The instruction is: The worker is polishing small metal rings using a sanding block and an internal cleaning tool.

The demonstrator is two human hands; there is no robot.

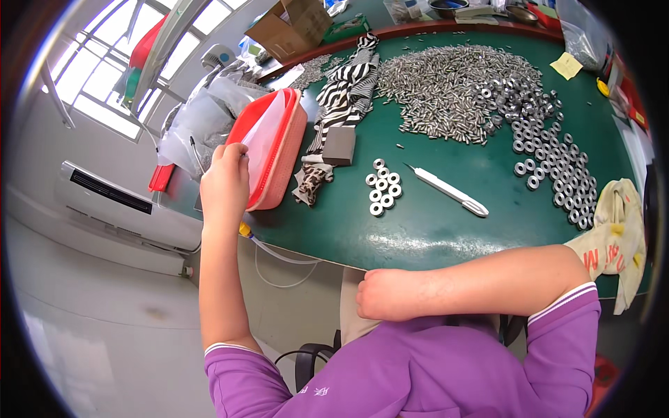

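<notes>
My left hand (pixel 224 173) is raised at the near left side of a red plastic basket (pixel 301 132). Its fingers are pinched together, and a small dark bit shows at the fingertips, too small to name. White sheet material (pixel 268 143) lines the basket. Curled into a fist, my right hand (pixel 385 294) rests by the table's front edge; its palm is hidden. Beyond it on the green table (pixel 446 240) lie a small group of metal rings (pixel 382 184) and a white pen-like tool (pixel 449 191) with a thin dark tip.
A big heap of small metal pins (pixel 446 83) covers the back of the table. More metal rings (pixel 554 164) spread down the right side, near a cream cloth (pixel 613 230). Zebra-striped cloth (pixel 348 87) and a grey block (pixel 339 145) lie right of the basket.
</notes>
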